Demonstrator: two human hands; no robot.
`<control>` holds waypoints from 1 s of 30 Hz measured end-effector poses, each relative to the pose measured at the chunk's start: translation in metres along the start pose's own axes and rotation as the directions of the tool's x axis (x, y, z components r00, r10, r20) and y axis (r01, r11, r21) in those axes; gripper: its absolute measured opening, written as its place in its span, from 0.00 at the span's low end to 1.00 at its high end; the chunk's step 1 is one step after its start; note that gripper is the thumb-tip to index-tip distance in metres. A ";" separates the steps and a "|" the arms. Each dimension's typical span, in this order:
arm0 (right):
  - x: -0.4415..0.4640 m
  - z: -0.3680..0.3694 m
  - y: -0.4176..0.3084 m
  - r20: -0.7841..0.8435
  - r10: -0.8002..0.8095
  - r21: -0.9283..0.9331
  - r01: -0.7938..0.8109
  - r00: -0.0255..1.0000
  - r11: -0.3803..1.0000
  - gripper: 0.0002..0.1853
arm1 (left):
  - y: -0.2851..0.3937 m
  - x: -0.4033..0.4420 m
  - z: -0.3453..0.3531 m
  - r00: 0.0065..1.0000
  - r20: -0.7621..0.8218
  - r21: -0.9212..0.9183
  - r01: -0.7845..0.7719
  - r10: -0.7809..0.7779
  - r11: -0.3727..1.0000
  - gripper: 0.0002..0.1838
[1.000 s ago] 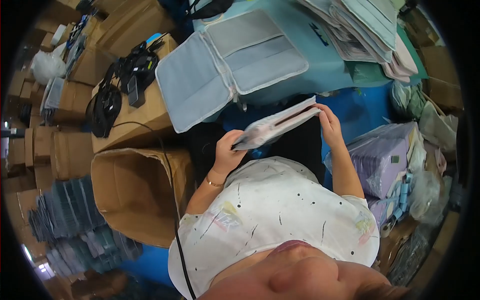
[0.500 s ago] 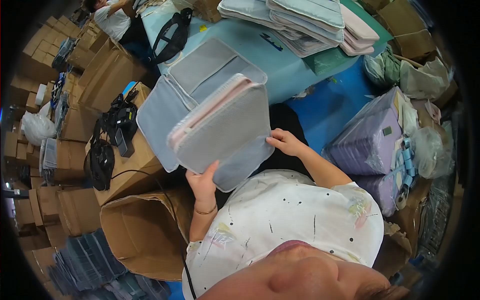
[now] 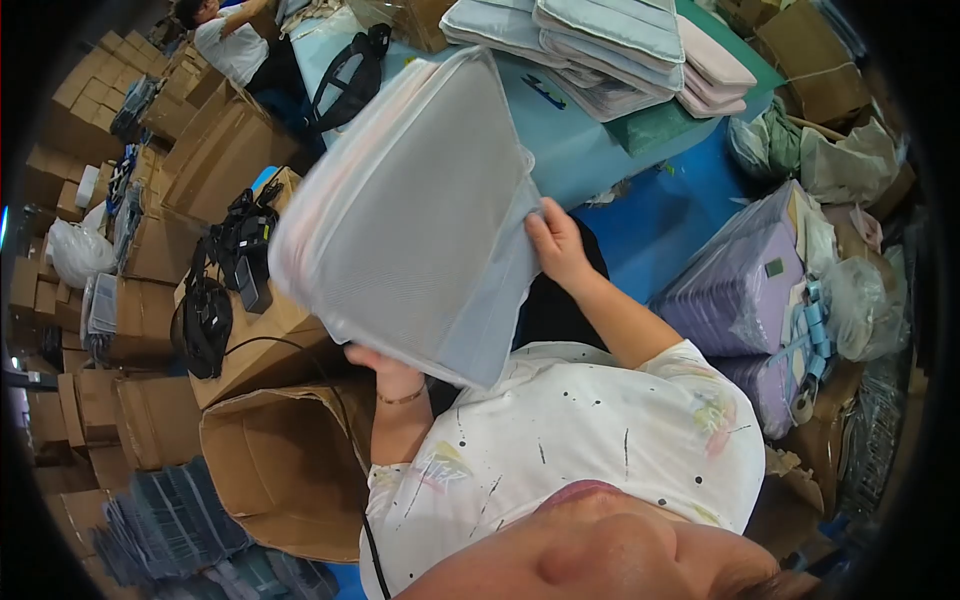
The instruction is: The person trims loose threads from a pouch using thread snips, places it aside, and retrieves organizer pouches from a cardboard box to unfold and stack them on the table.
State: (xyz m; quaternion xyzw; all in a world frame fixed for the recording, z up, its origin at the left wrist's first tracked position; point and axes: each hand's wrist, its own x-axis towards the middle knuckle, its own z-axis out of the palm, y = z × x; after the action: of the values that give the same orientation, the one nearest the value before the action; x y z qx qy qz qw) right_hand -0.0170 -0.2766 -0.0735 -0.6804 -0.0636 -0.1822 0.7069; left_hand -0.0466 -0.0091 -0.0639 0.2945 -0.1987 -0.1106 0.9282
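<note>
A stack of flat mesh pouches (image 3: 420,210), grey-blue with pale piping and pink along its far edge, is raised and tilted in front of my chest. My right hand (image 3: 560,245) grips the right edge, thumb on the near face and the other fingers hidden behind. At the lower left, my left hand (image 3: 388,372) supports the bottom edge, its fingers partly hidden under the stack. Farther off on the table lie piles of similar grey-blue pouches (image 3: 610,45) and pink pouches (image 3: 715,65).
A blue-covered table (image 3: 570,155) stands ahead, with a black strap bag (image 3: 350,80) on it. Black gear (image 3: 235,250) lies on a carton at left, above an open cardboard box (image 3: 280,470). Purple wrapped bundles (image 3: 735,270) stand at right. Another person (image 3: 230,45) sits far left.
The stack has risen toward the camera and tipped more upright, covering the pouches laid on the table behind it. My right hand has moved up; my left hand has slid lower left, under the edge.
</note>
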 end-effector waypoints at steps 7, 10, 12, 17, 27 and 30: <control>-0.008 0.084 -0.027 0.208 0.253 0.555 -0.327 0.945 0.765 0.19 | -0.052 0.039 0.038 0.903 -0.347 0.206 0.336 -0.252 0.919 0.27; -0.005 0.081 0.024 0.167 0.076 0.214 -0.111 0.983 0.971 0.18 | -0.040 0.037 0.047 0.935 -0.339 0.300 0.217 -0.109 0.929 0.22; -0.004 0.084 0.010 0.059 0.049 0.229 -0.061 0.997 0.972 0.15 | -0.032 0.027 0.042 0.949 -0.312 0.362 0.167 -0.050 0.917 0.18; 0.044 0.013 0.037 -0.206 0.064 0.096 -0.045 0.976 0.994 0.13 | -0.011 0.023 0.030 0.539 -0.717 0.480 -0.078 0.442 0.874 0.17; 0.142 -0.024 0.033 -0.174 0.050 -0.691 -0.158 0.984 0.705 0.22 | 0.061 0.021 -0.081 0.458 -0.555 0.822 0.170 0.695 0.544 0.18; 0.139 -0.019 0.024 -0.107 -0.244 -0.867 0.030 0.964 0.498 0.20 | 0.061 0.015 -0.082 0.562 -0.371 0.842 0.539 0.739 0.013 0.28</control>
State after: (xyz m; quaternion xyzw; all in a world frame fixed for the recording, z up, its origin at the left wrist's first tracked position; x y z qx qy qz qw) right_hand 0.1170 -0.3190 -0.0506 -0.9092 0.0576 -0.3179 0.2627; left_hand 0.0077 0.0763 -0.0848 0.8391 0.2135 0.2987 0.4015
